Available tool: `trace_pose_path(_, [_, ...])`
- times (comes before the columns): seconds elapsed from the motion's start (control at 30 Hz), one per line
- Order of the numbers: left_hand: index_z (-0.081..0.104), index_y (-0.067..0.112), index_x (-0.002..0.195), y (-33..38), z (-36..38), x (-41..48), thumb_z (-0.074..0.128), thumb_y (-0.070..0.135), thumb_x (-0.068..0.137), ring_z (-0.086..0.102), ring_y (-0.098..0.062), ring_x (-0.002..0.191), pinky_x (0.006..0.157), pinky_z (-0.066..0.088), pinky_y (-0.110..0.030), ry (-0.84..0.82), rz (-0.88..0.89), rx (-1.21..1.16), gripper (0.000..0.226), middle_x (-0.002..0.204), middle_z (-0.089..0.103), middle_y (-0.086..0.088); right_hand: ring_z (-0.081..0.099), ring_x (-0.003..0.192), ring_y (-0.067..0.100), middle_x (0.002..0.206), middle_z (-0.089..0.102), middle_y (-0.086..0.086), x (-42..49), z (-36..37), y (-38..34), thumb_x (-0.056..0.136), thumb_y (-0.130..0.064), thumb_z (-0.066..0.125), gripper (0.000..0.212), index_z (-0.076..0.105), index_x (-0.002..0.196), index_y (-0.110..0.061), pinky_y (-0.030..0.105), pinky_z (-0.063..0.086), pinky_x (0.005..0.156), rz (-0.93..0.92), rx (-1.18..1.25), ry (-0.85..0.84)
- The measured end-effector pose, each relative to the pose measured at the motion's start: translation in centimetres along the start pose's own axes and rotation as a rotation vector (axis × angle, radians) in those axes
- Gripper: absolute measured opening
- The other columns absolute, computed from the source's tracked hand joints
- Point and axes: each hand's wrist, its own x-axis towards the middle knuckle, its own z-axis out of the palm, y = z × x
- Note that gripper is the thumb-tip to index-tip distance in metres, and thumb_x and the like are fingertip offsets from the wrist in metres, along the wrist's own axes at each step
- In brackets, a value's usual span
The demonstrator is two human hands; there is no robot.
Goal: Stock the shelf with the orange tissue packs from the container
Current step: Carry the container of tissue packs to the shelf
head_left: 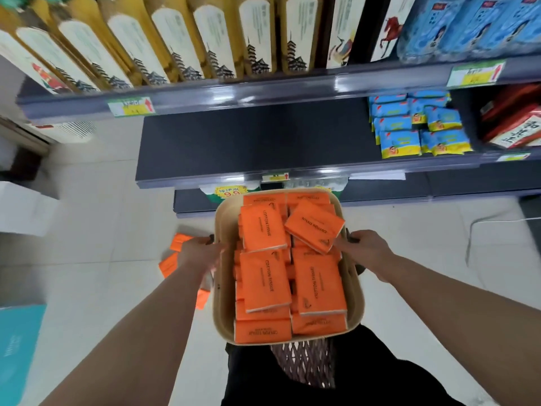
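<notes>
A beige basket [220,291] full of several orange tissue packs [265,282] hangs in front of me, above the floor. My left hand [199,252] grips its left handle and my right hand [364,249] grips its right handle. One pack [314,225] lies tilted on top of the pile. Beyond the basket runs a dark grey shelf [248,145] whose left and middle stretch is bare.
Blue wipe packs [418,133] fill the right part of that shelf, red boxes [515,124] further right. Tall yellow boxes [175,39] stand on the shelf above. A few orange packs [172,259] lie on the tiled floor at the left. A teal box [17,347] stands lower left.
</notes>
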Motion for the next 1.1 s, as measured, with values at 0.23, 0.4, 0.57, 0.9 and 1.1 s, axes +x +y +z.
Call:
trace_pose_path(0.23, [0.063,0.009,0.069,2.3,4.8,0.2,0.070,0.015,0.060,0.048,-0.023,0.046,0.059,0.047,-0.036,-0.107,-0.044,-0.047,0.014,0.055,0.057,-0.010,0.062,0.066,0.027,0.068,0.063,0.008,3.0,-3.9,0.9,0.079,-0.050,0.069,0.039,0.058,0.067,-0.015,0.037,0.055,0.059,0.041,-0.012,0.095])
trace_pose_path(0.4, [0.062,0.017,0.080,2.4,9.6,3.4,0.070,0.025,0.053,0.060,-0.027,0.052,0.068,0.059,-0.046,-0.142,-0.046,-0.041,0.029,0.061,0.067,-0.011,0.054,0.055,0.024,0.057,0.057,0.008,8.0,-4.6,3.7,0.081,-0.047,0.065,0.042,0.056,0.062,-0.011,0.035,0.050,0.059,0.061,-0.034,0.174])
trace_pose_path(0.57, [0.064,0.021,0.107,2.1,15.4,6.7,0.071,0.029,0.058,0.068,-0.031,0.063,0.067,0.060,-0.049,-0.114,-0.019,0.021,0.050,0.078,0.073,-0.013,0.053,0.056,0.023,0.057,0.055,0.006,13.7,-4.3,7.5,0.083,-0.047,0.065,0.043,0.055,0.062,-0.011,0.031,0.046,0.056,0.053,0.003,0.152])
trace_pose_path(0.9, [0.064,0.018,0.106,-2.1,23.4,14.0,0.067,0.037,0.053,0.069,-0.036,0.065,0.062,0.060,-0.045,-0.090,0.043,0.072,0.056,0.082,0.073,-0.015,0.065,0.067,0.026,0.071,0.069,0.012,23.5,0.3,14.1,0.084,-0.052,0.059,0.047,0.067,0.072,-0.007,0.038,0.056,0.066,0.033,-0.106,0.209])
trace_pose_path(1.1, [0.067,0.010,0.075,-3.8,26.8,17.9,0.059,0.027,0.065,0.065,-0.029,0.063,0.054,0.052,-0.031,-0.036,0.107,0.196,0.021,0.064,0.068,-0.010,0.061,0.057,0.021,0.059,0.065,0.006,28.8,3.4,16.7,0.085,-0.053,0.059,0.050,0.060,0.056,-0.012,0.032,0.052,0.056,0.006,-0.146,0.294])
